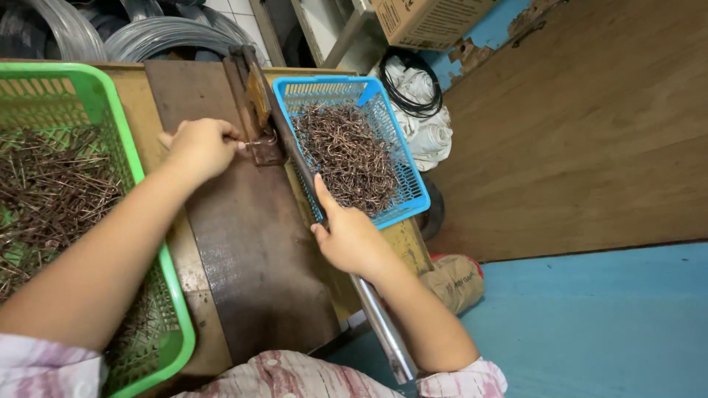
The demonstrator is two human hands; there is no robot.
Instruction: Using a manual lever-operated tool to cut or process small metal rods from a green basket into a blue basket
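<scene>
My left hand pinches a thin wire piece and holds it at the small rusty bending jig on the dark metal plate. My right hand grips the long metal lever bar that runs from the jig down toward me. A blue plastic basket of bent brown wire hooks lies just right of the lever. A green plastic basket full of straight brown wire pieces stands under my left forearm.
Coils of grey wire lie behind the bench. A cardboard box, white cloth with black cable, a brown wooden panel and a blue floor are to the right. A sack rests by the bench.
</scene>
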